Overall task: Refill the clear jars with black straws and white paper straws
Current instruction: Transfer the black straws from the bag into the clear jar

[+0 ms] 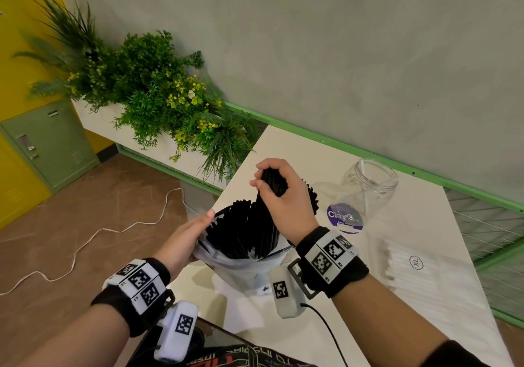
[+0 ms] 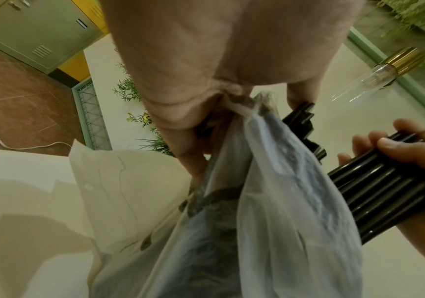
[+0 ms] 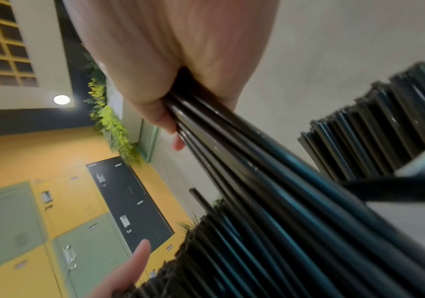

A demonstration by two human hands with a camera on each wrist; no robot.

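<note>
White tabletop (image 1: 286,145) under both hands, set against a grey wall with a green rail. Noted leafy green plants with yellow flowers (image 1: 158,97) at the left, a green metal locker (image 1: 48,145) beyond them, and a white cable (image 1: 99,233) lying on the brown floor.

Judged the refill as only just begun. Held the rim of the thin translucent plastic bag (image 1: 243,270) pinched in the left hand (image 1: 187,236), as shown by the left wrist view, so that the mouth stayed wide. Closed the right hand (image 1: 283,196) firmly around a bundle of black straws (image 1: 272,185), with the lower ends not yet out of the bag. Left many more black straws standing inside.

Saw no black straws in the clear glass jar (image 1: 368,185), which stood open and near, at the right of the bag. Could not tell what held the other straw ends behind the right hand. Left the flat pack of white paper straws (image 1: 425,281) untouched at the right, so both kinds remained to be put in.
</note>
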